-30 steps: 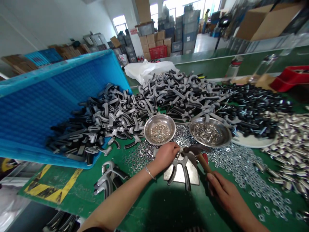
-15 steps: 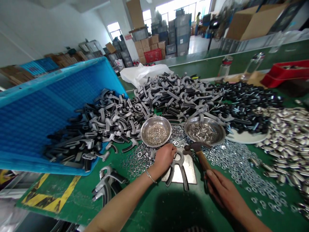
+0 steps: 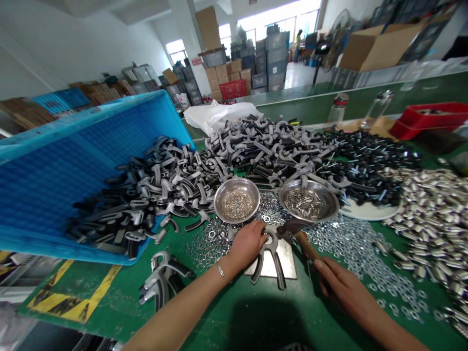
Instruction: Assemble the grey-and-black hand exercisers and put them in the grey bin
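Left grip (image 3: 248, 241) clamped on the ringed top of a grey metal two-armed part with black handles (image 3: 270, 258), which lies on a flat steel plate (image 3: 288, 261) directly beneath. Right grip (image 3: 338, 285) closed around the wooden handle of a steel-headed hammer (image 3: 302, 241), its head just beside the left grip. Beyond both, two round steel bowls (image 3: 253, 193); silver washers (image 3: 351, 243) litter the green tabletop (image 3: 256, 312).

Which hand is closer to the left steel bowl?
Left. The left hand holds the forked part just below the left steel bowl; the right hand grips the hammer farther down and rightward.
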A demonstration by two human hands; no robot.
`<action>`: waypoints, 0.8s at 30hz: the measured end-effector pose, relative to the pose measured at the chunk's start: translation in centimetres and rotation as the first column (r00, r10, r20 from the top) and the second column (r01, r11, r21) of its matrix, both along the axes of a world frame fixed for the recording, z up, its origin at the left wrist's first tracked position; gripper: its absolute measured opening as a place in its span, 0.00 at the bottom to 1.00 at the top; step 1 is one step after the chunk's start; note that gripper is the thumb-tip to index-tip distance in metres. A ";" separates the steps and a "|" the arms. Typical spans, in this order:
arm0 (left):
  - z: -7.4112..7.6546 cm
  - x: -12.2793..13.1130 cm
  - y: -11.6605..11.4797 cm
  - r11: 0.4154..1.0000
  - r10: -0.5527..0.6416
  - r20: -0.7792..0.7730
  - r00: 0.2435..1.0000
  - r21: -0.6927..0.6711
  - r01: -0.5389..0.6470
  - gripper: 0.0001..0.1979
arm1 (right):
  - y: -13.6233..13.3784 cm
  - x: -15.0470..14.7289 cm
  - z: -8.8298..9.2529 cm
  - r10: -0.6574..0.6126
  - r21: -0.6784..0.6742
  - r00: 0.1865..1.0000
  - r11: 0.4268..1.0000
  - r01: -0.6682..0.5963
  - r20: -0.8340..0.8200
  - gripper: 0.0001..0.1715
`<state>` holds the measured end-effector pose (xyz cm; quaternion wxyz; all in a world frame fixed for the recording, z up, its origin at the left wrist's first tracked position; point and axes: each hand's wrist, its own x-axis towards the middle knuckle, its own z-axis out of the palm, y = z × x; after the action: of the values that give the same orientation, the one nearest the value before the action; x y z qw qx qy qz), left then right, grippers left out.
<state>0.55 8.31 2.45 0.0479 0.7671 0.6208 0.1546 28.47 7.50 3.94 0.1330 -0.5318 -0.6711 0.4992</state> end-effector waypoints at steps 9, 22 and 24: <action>1.9 -0.5 -5.1 0.997 -0.054 -0.018 0.998 -0.047 0.053 0.11 | 3.4 -2.4 6.1 0.175 0.323 0.930 0.904 -0.281 0.322 0.24; 2.6 -0.5 -5.6 0.994 0.058 0.039 0.998 -0.090 -0.054 0.12 | 4.4 -3.3 5.5 0.330 0.191 0.877 0.891 -0.411 0.349 0.24; 2.7 0.2 -6.6 0.978 0.169 0.018 0.985 -0.128 -0.166 0.13 | 3.0 -2.4 4.7 0.276 0.203 0.932 0.924 -0.325 0.237 0.26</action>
<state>0.73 1.75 5.14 0.0920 0.7052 0.6910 0.1294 26.10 10.50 8.64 0.0481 -0.4506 -0.8101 0.3721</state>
